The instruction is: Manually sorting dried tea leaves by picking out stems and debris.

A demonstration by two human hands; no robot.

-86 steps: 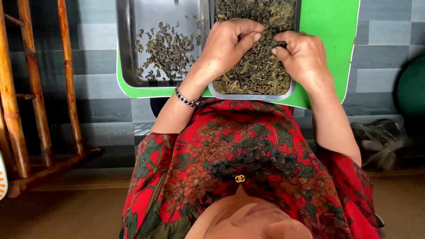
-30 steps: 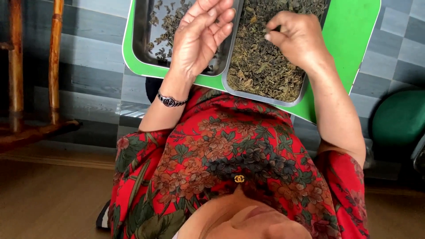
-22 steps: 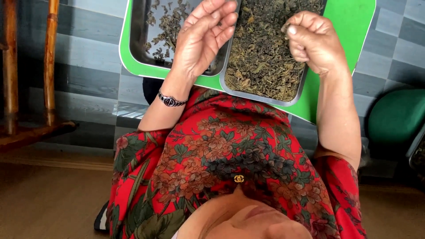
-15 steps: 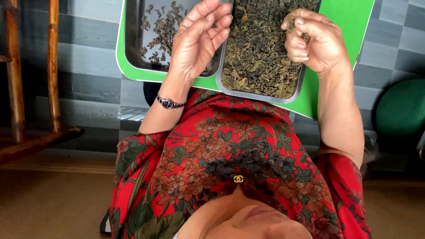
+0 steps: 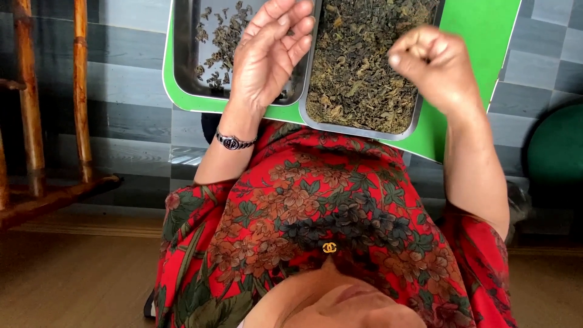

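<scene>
Two metal trays lie side by side on a green board (image 5: 480, 36) in front of me. The left tray (image 5: 182, 73) holds a thin scatter of dried dark leaves (image 5: 221, 36). The right tray (image 5: 358, 129) is heaped full of dried leaves (image 5: 358, 67). My left hand (image 5: 267, 58), with a wristwatch (image 5: 234, 143) on it, hovers flat over the left tray's right edge, fingers apart, holding nothing. My right hand (image 5: 434, 67) is raised above the right tray's right side, curled into a fist; whether leaves are inside it is hidden.
Wooden furniture legs (image 5: 82, 91) stand at the left on a wooden base. A dark green round object (image 5: 555, 158) sits at the right edge. Grey tiles lie under the board, and my red floral clothing fills the lower middle.
My right hand has lifted from the heaped leaves and closed into a fist above the tray. My left hand has stayed spread over the left tray. The view shifted slightly.
</scene>
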